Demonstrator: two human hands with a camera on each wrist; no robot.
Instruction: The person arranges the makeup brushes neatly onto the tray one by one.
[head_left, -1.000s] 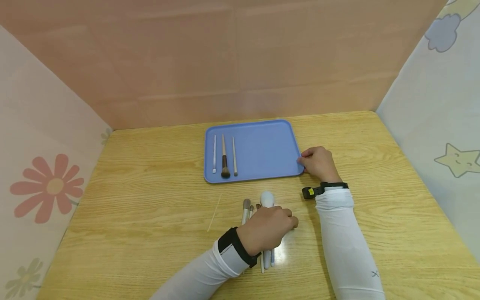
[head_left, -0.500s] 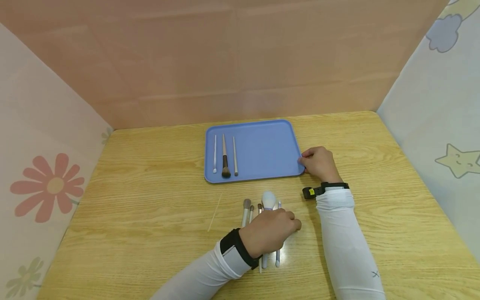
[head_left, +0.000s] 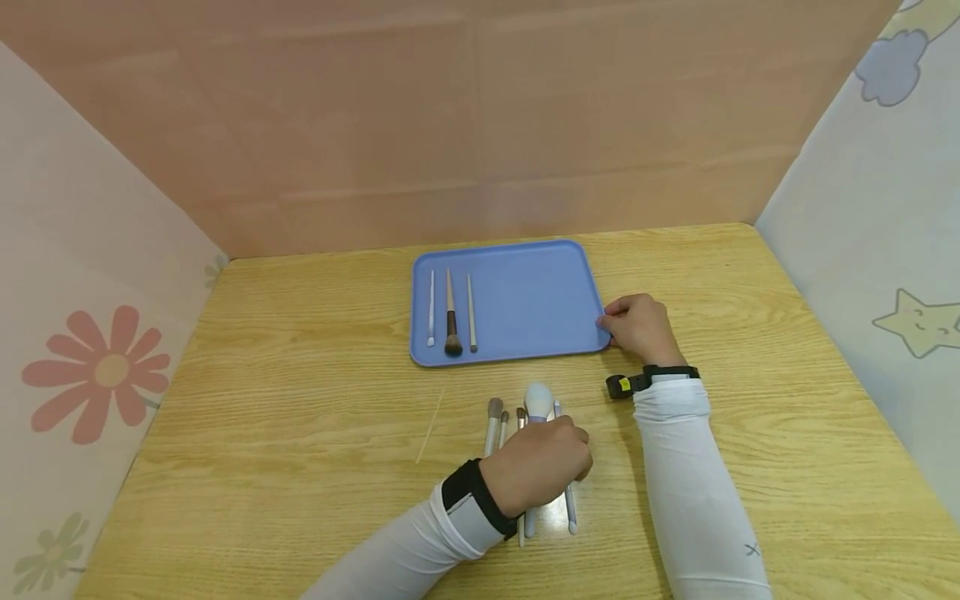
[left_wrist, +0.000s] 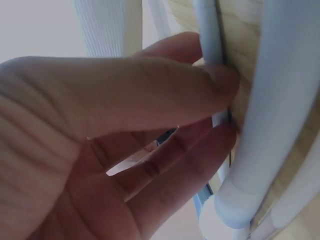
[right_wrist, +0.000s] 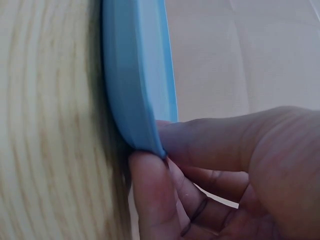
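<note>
My left hand (head_left: pixel 576 457) lies over a bunch of makeup brushes on the wooden table, among them a big white-headed brush (head_left: pixel 536 398) and a grey-tipped brush (head_left: pixel 492 412). Its thumb and fingers (left_wrist: pixel 220 80) pinch a thin pale-blue brush (head_left: pixel 572 510) that lies slanted at the right of the bunch, beside the thick white handle (left_wrist: pixel 280 100). My right hand (head_left: pixel 613 327) grips the front right corner of the blue tray (head_left: pixel 517 357), with thumb and finger (right_wrist: pixel 150 170) on either side of its rim (right_wrist: pixel 135 75). On the tray's left part three brushes (head_left: pixel 451 321) lie side by side.
A thin pale stick (head_left: pixel 430 427) lies on the table left of the brush bunch. A pink panel closes off the back, and patterned walls stand at both sides. Bare wood (head_left: pixel 750 283) stretches right of the tray.
The left hand has drawn the thin pale-blue brush out to the right of the bunch, and its tail end has swung rightward. The right hand and the tray have stayed put.
</note>
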